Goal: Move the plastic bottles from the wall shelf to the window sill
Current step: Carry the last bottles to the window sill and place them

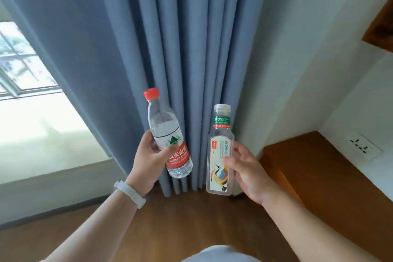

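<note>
Head camera view: a person's left hand (148, 161), a white watch (129, 192) on its wrist, has fingers clamped on a red-capped water bottle (168, 134) tilted left, while the right hand (246, 174) pinches an upright clear tea bottle (220, 151) by its label. Both bottles are held in front of the blue curtain (180, 38). Left of the curtain lies the bright window sill (42, 130); right of it, a wooden shelf (319, 172).

wooden floor (148, 229), curtain (180, 49) hem touching
</note>
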A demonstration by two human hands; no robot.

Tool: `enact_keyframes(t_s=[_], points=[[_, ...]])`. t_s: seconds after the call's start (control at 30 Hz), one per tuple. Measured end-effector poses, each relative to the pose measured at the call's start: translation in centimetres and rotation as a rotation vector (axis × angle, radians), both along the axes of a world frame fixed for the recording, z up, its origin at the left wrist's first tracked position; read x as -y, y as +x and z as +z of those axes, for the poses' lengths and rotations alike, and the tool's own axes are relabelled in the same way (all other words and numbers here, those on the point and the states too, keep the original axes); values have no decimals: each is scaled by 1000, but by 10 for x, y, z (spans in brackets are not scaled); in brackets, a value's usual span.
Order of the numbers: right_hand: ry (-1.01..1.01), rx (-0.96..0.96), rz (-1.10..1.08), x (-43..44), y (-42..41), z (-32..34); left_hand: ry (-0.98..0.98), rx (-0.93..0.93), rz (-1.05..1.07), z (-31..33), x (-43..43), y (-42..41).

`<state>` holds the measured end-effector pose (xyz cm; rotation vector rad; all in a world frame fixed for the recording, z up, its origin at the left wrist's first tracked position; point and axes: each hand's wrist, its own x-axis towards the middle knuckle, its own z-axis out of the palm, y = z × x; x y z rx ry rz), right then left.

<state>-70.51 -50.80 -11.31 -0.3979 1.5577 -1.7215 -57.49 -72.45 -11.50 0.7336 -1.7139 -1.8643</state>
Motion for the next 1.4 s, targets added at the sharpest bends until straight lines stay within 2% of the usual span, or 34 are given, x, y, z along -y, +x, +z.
enact_keyframes(t_s=[0.37, 0.6, 0.83, 1.17, 1.4], points=[[-15, -17, 367, 149, 63, 5, -6, -35, 316, 2, 84, 137], [-29, 29, 567, 220, 82, 4, -10, 7, 513, -3, 110, 185], [-39, 28, 752, 291, 71, 3, 8, 32, 663, -6, 135, 181], [-70, 72, 968, 397, 9, 3, 9, 15, 878, 12, 181, 122], [-119, 55, 1158, 443, 21, 5, -63, 77, 1041, 24, 181, 125]])
